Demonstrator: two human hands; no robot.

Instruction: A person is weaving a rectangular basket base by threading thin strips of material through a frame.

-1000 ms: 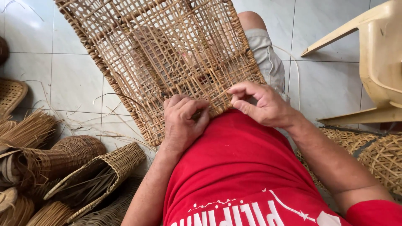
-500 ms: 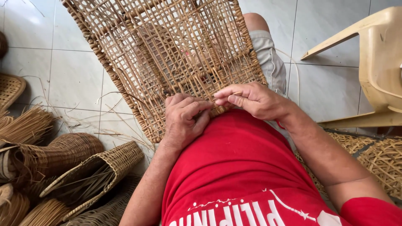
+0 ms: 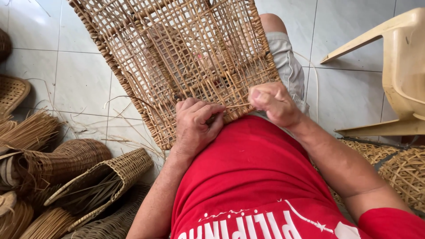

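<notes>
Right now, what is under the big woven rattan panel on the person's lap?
Through the gaps of the woven panel show the person's leg, grey shorts and the tiled floor. The left hand presses its near edge. What the panel rests on is covered.

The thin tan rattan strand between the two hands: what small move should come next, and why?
Probably the right hand should pull the thin tan rattan strand further to its side until it sits tight. The strand runs from the near edge of the open-weave rattan panel, where the left hand presses the weave, and the right fingers already pinch its end.
</notes>
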